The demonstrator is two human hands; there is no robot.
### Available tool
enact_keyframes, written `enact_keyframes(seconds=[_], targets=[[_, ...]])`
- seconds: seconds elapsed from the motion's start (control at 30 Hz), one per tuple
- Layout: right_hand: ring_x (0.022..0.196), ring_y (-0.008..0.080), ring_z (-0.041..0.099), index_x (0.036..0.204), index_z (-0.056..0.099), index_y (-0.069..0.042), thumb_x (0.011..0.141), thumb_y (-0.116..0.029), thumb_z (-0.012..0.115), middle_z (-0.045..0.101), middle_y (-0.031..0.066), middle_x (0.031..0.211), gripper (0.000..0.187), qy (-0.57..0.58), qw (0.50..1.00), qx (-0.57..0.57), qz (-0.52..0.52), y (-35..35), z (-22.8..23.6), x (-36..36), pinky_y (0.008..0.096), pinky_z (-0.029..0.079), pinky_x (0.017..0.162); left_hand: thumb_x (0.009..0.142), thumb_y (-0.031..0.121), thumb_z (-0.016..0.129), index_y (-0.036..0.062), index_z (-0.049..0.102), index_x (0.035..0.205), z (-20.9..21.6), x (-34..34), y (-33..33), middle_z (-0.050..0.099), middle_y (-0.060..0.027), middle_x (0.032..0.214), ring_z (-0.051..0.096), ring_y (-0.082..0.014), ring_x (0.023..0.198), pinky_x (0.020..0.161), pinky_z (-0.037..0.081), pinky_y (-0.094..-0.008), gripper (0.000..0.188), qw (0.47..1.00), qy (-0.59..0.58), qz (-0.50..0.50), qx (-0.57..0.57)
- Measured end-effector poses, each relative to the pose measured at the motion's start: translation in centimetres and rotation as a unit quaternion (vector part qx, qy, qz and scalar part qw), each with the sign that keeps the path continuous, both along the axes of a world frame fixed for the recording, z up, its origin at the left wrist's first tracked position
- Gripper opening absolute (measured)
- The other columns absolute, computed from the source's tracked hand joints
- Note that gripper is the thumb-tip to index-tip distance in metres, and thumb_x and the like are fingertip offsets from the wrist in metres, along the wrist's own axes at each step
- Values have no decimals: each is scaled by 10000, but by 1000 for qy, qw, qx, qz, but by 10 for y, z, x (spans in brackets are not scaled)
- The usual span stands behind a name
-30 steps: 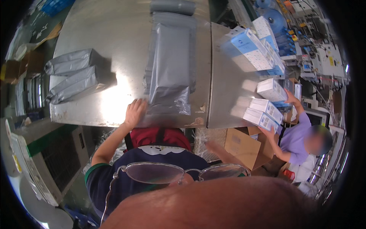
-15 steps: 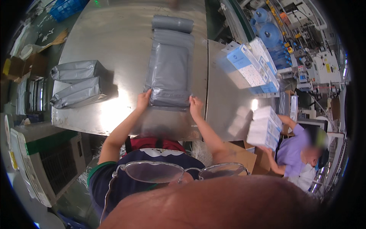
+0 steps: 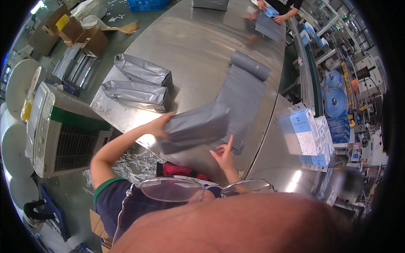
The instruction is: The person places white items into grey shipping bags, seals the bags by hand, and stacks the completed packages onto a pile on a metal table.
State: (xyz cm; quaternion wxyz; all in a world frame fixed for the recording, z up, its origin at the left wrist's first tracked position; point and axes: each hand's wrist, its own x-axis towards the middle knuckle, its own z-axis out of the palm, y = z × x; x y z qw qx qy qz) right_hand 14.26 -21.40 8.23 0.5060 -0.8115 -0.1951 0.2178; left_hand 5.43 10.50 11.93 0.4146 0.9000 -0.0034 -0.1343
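Note:
My left hand (image 3: pixel 158 125) is closed on one end of a filled grey plastic mailing bag (image 3: pixel 195 127), which is lifted and tilted over the near part of the metal table, slightly blurred. To the right of that bag my right hand (image 3: pixel 224 157) stands open, its fingers apart, by the near end of a flat grey strip of bags (image 3: pixel 244 95). The strip runs away from me to a grey roll (image 3: pixel 251 66). On the left of the table lie two more filled grey bags, a nearer one (image 3: pixel 136 95) and a farther one (image 3: pixel 143 71).
Blue and white boxes (image 3: pixel 307 133) stand on the table at right. Across the table, another person's hands (image 3: pixel 279 19) handle a grey bag. A further grey parcel (image 3: pixel 210 4) sits at the far edge. A white and green appliance (image 3: pixel 63 130) stands on the floor at left.
Both hands held the near corners of the filled bag lying on the strip; now my left hand has lifted it leftward and my right has let go. The view has turned.

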Motion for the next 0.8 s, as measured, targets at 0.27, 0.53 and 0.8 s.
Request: enact_keyframes(seconds=[0.27, 0.53, 0.8], targets=[[851, 352, 515, 1242, 142, -16, 587, -367, 660, 494, 243, 979, 906, -37, 979, -62, 193, 195, -46, -38, 380, 411, 736, 516, 278, 663, 39, 202, 1231, 27, -67, 65, 303, -148, 1184, 244, -281, 1152, 913, 153, -544, 884, 873, 62, -9, 484], [1159, 342, 218, 1250, 17, 17, 547, -297, 683, 146, 241, 1262, 1018, -203, 944, 26, 261, 218, -42, -2, 357, 249, 937, 635, 124, 495, 56, 435, 1047, 14, -41, 130, 54, -135, 1332, 83, -319, 1222, 916, 119, -562, 421, 816, -80, -56, 569], [1193, 272, 190, 1272, 50, -53, 640, -175, 592, 132, 120, 1316, 842, -124, 958, 46, 253, 248, -21, 9, 410, 201, 951, 540, -25, 538, 20, 390, 1067, 14, -30, 179, 54, -115, 1331, 104, -327, 1214, 876, 268, -513, 549, 863, 30, 4, 504]])
